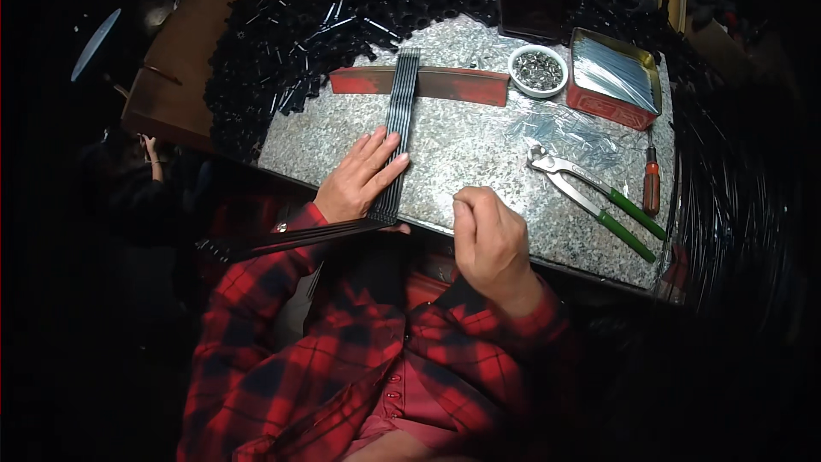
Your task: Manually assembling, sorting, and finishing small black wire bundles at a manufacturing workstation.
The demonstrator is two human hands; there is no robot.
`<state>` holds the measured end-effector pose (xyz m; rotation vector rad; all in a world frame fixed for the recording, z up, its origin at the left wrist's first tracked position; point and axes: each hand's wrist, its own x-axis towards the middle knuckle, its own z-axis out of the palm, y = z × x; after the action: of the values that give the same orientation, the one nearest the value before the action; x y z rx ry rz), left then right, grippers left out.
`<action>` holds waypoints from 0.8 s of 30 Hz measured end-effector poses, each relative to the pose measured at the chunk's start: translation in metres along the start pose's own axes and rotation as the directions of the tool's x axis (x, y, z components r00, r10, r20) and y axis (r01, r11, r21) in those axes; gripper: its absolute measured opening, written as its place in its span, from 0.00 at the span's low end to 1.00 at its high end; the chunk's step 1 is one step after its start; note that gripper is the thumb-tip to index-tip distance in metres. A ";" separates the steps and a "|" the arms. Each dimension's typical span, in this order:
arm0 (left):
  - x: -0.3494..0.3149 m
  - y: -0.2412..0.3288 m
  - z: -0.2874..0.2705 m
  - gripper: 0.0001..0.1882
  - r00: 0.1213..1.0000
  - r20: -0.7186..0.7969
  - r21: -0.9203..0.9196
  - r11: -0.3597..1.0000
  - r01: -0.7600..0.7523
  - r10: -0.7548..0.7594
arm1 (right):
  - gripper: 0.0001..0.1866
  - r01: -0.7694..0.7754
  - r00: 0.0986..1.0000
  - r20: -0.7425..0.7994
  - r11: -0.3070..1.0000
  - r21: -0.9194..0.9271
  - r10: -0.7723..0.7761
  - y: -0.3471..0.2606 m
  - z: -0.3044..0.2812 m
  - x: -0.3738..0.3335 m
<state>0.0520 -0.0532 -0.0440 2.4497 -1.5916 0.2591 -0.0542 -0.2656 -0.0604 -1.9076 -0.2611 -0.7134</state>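
Note:
A flat bundle of thin black rods (398,111) lies across a worn red bar (462,87) on the speckled stone tabletop. At the near edge the bundle bends, and its other part reaches left over my left forearm. My left hand (352,180) rests flat on the rods with its fingers spread. Beside it on the right, my right hand (492,239) is closed in a fist above the near table edge. Whatever its fingers may hold is hidden.
Green-handled pincers (590,197) and a screwdriver (652,184) lie at right. Behind them stand a white bowl (539,94) of small metal pieces and a red tin (611,109) of thin wires. Black parts (282,43) are heaped along the back and left; dark rods (727,197) hang at right.

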 end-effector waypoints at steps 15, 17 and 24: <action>-0.009 0.001 -0.004 0.48 0.999 -0.050 -0.023 1.000 0.002 -0.003 | 0.03 0.184 0.981 0.116 0.939 -0.291 -0.156 -0.052 -0.019 0.099; -0.009 0.002 -0.006 0.48 0.999 -0.053 -0.013 1.000 0.006 -0.006 | 0.05 0.178 0.978 0.167 0.911 -0.373 -0.123 -0.030 -0.010 0.137; -0.014 -0.002 0.002 0.48 0.997 -0.076 -0.079 0.997 0.011 -0.017 | 0.10 0.151 0.911 0.395 0.798 -0.583 0.117 0.037 0.040 0.197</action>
<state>0.0487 -0.0408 -0.0493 2.3620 -1.5240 0.2793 0.1357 -0.2734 0.0157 -2.6850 -0.3417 -0.4110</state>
